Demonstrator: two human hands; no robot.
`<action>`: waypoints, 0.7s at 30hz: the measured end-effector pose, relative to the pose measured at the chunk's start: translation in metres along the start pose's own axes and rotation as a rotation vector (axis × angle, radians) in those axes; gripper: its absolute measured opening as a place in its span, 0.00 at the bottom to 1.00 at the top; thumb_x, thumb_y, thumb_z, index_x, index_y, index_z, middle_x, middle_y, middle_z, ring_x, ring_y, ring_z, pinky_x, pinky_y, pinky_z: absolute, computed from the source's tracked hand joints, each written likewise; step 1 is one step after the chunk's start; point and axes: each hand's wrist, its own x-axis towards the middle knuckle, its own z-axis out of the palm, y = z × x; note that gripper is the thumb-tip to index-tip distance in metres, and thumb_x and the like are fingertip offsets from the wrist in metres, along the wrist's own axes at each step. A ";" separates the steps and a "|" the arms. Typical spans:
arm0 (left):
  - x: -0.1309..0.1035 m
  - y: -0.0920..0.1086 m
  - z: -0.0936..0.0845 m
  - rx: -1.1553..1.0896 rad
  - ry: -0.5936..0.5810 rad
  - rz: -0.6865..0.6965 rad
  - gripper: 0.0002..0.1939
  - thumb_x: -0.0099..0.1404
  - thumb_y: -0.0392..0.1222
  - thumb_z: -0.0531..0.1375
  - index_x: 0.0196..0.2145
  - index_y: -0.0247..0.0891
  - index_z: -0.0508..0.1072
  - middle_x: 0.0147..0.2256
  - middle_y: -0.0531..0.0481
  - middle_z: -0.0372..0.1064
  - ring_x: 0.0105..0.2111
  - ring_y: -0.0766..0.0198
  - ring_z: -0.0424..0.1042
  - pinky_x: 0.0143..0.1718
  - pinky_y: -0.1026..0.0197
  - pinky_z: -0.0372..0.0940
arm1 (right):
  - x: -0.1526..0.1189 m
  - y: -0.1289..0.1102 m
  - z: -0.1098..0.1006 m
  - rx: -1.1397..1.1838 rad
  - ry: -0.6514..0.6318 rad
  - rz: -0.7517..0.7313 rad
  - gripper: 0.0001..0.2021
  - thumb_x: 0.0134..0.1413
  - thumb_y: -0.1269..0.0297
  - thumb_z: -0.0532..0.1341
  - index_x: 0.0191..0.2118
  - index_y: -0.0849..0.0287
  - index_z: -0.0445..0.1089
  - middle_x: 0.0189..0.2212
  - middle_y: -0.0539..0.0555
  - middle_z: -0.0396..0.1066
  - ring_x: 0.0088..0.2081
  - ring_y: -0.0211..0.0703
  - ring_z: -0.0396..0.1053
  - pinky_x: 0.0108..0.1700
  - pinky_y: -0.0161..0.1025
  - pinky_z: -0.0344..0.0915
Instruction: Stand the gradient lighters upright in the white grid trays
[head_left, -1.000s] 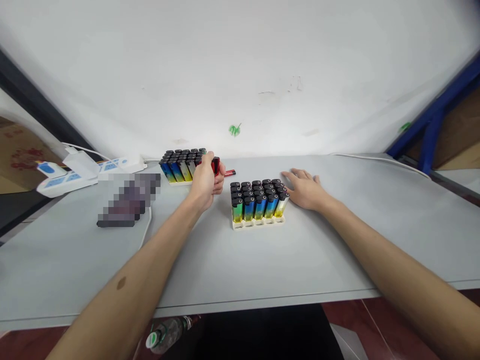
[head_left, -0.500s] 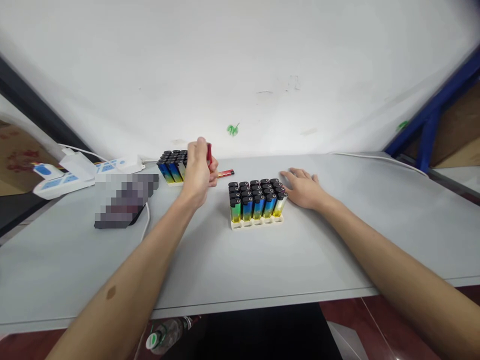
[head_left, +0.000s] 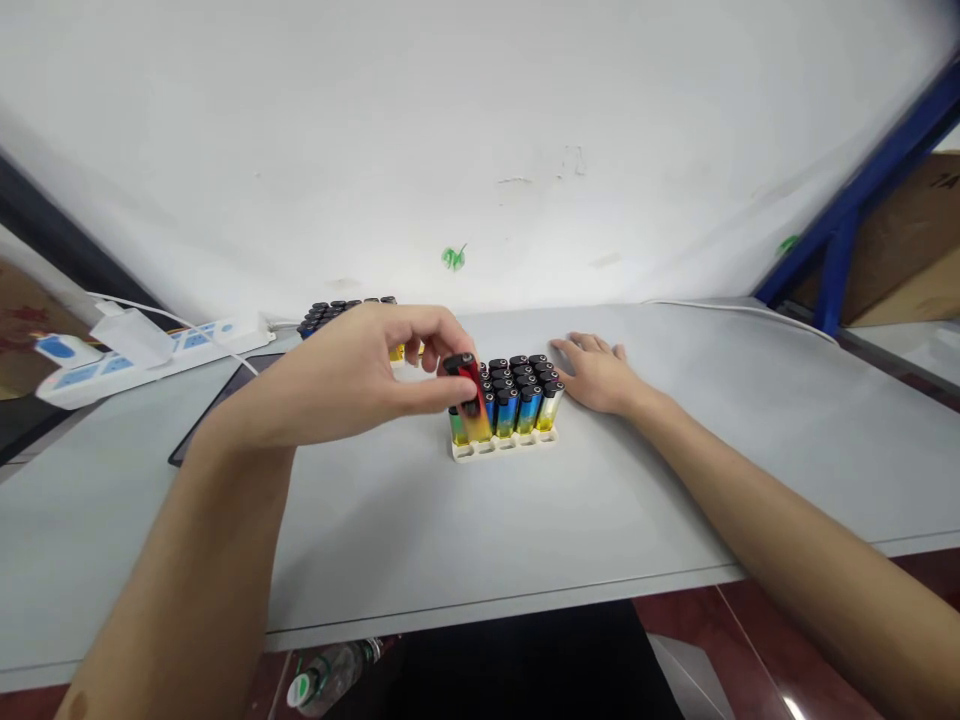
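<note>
My left hand point(head_left: 367, 368) pinches a red and yellow lighter point(head_left: 474, 402) by its black top, between thumb and fingers. The lighter stands nearly upright at the front left of a cream rack point(head_left: 507, 448). Rows of black-topped lighters point(head_left: 529, 405), mostly blue and yellow with a green one and a pale one, fill the rack behind its bare front holes. Whether the red lighter's base touches the rack I cannot tell. My right hand point(head_left: 598, 376) lies on the table with fingers spread, close to the rack's right side.
Behind my left hand a second group of lighters point(head_left: 318, 318) stands near the wall, partly covered. A power strip point(head_left: 157, 358) with plugs and cables lies at the left, beside a dark phone-like device point(head_left: 196, 425). A plastic bottle point(head_left: 337, 672) is below the table edge.
My left hand has come right and nearer with the red lighter, from beside the rear group to the front of the rack. My right hand stays in place.
</note>
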 end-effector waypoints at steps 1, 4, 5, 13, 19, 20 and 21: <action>-0.001 -0.001 0.000 0.073 -0.091 0.025 0.09 0.55 0.49 0.68 0.33 0.44 0.78 0.31 0.53 0.75 0.33 0.62 0.72 0.34 0.62 0.65 | 0.000 0.000 0.000 0.003 -0.001 0.002 0.32 0.65 0.43 0.45 0.65 0.56 0.61 0.67 0.67 0.55 0.67 0.67 0.51 0.62 0.73 0.47; -0.001 -0.004 0.003 0.251 -0.236 0.087 0.11 0.59 0.54 0.65 0.35 0.46 0.77 0.32 0.54 0.74 0.34 0.62 0.72 0.32 0.63 0.62 | 0.000 0.000 -0.001 0.005 -0.006 0.000 0.32 0.65 0.43 0.45 0.65 0.56 0.60 0.67 0.67 0.55 0.67 0.67 0.51 0.62 0.73 0.47; -0.001 -0.004 0.006 0.289 -0.248 0.096 0.12 0.59 0.54 0.65 0.35 0.46 0.77 0.32 0.54 0.73 0.36 0.61 0.72 0.31 0.63 0.61 | 0.000 -0.001 -0.002 0.004 -0.009 0.000 0.32 0.65 0.42 0.45 0.65 0.57 0.60 0.67 0.67 0.55 0.67 0.67 0.51 0.62 0.72 0.47; 0.003 -0.006 0.023 0.397 -0.332 0.100 0.07 0.61 0.48 0.61 0.33 0.44 0.73 0.32 0.53 0.70 0.46 0.55 0.73 0.39 0.61 0.62 | -0.001 -0.002 -0.005 0.015 -0.029 0.008 0.34 0.64 0.41 0.45 0.65 0.58 0.60 0.67 0.68 0.54 0.68 0.68 0.50 0.63 0.72 0.46; 0.002 -0.008 0.025 0.420 -0.328 0.065 0.10 0.59 0.49 0.63 0.34 0.44 0.69 0.38 0.51 0.70 0.50 0.51 0.70 0.42 0.57 0.63 | 0.000 -0.001 -0.004 0.010 -0.027 0.000 0.34 0.64 0.41 0.45 0.66 0.59 0.60 0.67 0.68 0.53 0.67 0.69 0.50 0.63 0.72 0.47; 0.001 -0.008 0.024 0.415 -0.326 0.060 0.11 0.58 0.49 0.64 0.35 0.44 0.69 0.39 0.51 0.70 0.50 0.51 0.69 0.41 0.58 0.63 | 0.000 -0.001 -0.004 0.012 -0.029 -0.001 0.34 0.64 0.41 0.45 0.66 0.59 0.60 0.67 0.69 0.53 0.67 0.69 0.50 0.63 0.72 0.47; 0.001 -0.009 0.023 0.404 -0.328 0.057 0.12 0.58 0.50 0.64 0.37 0.44 0.69 0.39 0.51 0.70 0.50 0.51 0.69 0.40 0.59 0.63 | 0.000 -0.001 -0.003 0.014 -0.028 -0.001 0.34 0.64 0.41 0.45 0.66 0.59 0.59 0.67 0.69 0.53 0.67 0.69 0.50 0.63 0.73 0.46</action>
